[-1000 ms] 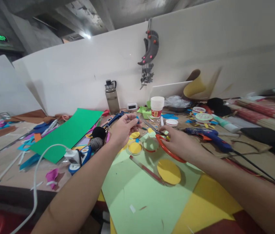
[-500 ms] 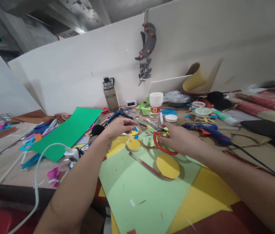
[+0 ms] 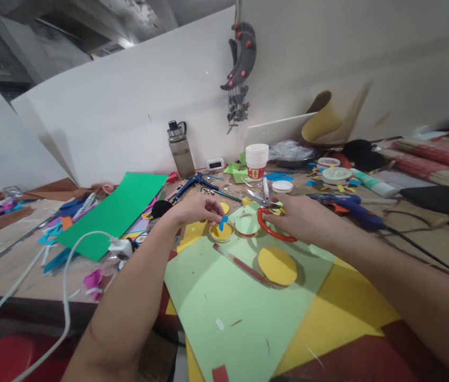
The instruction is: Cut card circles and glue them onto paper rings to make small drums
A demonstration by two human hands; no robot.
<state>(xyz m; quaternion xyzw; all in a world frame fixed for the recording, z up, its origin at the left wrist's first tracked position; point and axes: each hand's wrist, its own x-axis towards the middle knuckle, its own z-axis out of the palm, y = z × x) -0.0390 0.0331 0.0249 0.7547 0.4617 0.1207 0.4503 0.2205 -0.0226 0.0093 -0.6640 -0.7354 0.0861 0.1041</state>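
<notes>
Between thumb and fingertips my left hand (image 3: 200, 209) pinches a small blue cut-out piece (image 3: 223, 222). It is held just over a round lid with a yellow disc inside (image 3: 222, 232). My right hand (image 3: 296, 215) is closed on scissors with red-orange handles (image 3: 278, 232), their blades (image 3: 257, 198) pointing away and to the left. Beside the scissors lies a round ring-rimmed lid with a pale green inside (image 3: 247, 225). A yellow paper oval (image 3: 277, 266) and a reddish strip (image 3: 244, 265) lie on the light green sheet (image 3: 244, 313) nearer to me.
A glue gun (image 3: 352, 208) with its cord lies at right. Behind stand stacked paper cups (image 3: 257, 159), a water bottle (image 3: 181, 151) and a small digital clock (image 3: 215, 164). At left are a green sheet (image 3: 109, 212) and a white cable with plug (image 3: 121, 246).
My left hand now shows the blue piece out in front of its fingertips, over the yellow-filled lid. My right hand and the scissors have shifted slightly right in view; the camera has tilted a little.
</notes>
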